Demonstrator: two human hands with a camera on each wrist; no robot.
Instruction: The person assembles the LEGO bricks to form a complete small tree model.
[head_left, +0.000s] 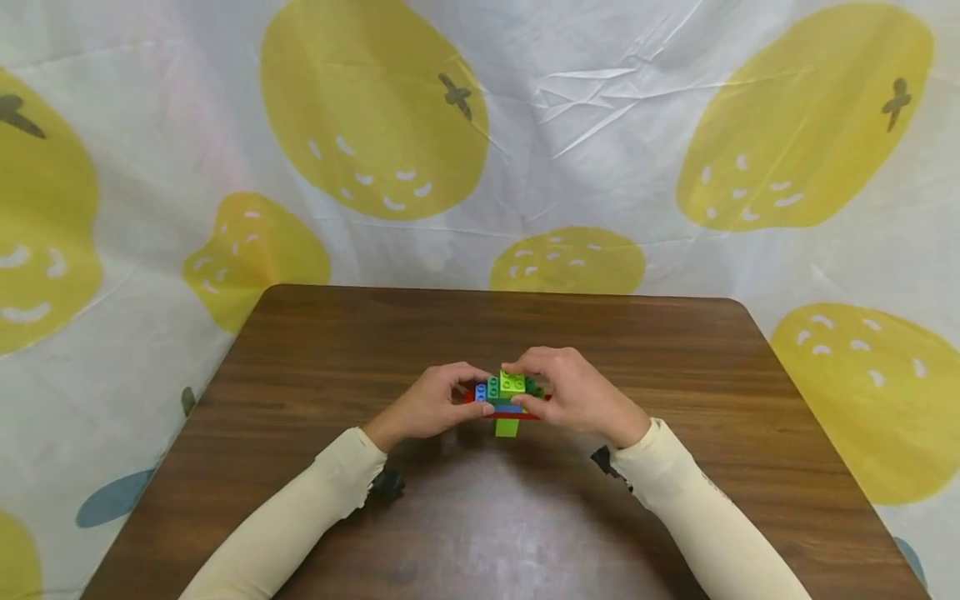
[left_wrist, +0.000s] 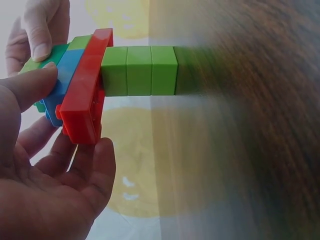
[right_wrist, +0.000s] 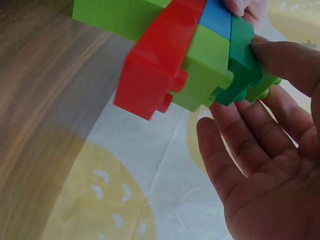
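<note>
A stack of toy building bricks stands upright between my two hands over the table's middle. Three light green bricks [left_wrist: 139, 71] form its narrow column. A long red brick [left_wrist: 82, 100] lies across that, with a blue brick [left_wrist: 71, 70] and a light green brick [right_wrist: 207, 57] above. Higher come a dark green brick [right_wrist: 242, 65] and a light green top brick [head_left: 512, 383]. My left hand [head_left: 431, 402] grips the left side, its thumb over the blue layer. From the right, my right hand [head_left: 579, 392] pinches the top bricks between thumb and fingers.
The brown wooden table [head_left: 337, 333] has rounded far corners. Behind and beside it hangs a white cloth [head_left: 570, 100] printed with yellow fruit. Dark wrist devices [head_left: 387, 485] sit below both cream sleeves [head_left: 300, 508].
</note>
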